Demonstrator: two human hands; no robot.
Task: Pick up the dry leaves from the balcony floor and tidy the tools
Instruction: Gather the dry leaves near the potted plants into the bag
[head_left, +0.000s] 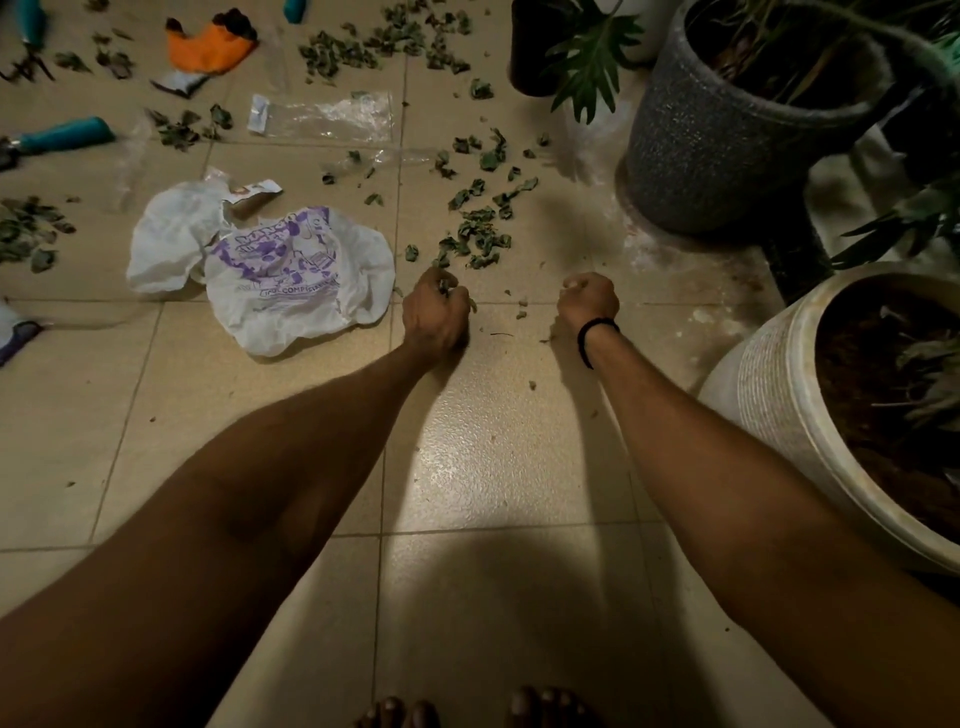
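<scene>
Dry leaves (475, 244) lie scattered on the tiled floor (493, 441) at centre and across the top of frame. Left hand (435, 312), fingers curled, grips a clump of them. Right hand (589, 299) is fisted; contents cannot be determined. Teal-handled tool (62, 136) lies upper left.

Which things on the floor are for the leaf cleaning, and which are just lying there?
For the job:
leaves
left hand, gripping some leaves
right hand, fingers curled
teal-handled tools
glove
bag, probably for the leaves

Just lying about:
grey pot
cream pot
clear packet
</scene>
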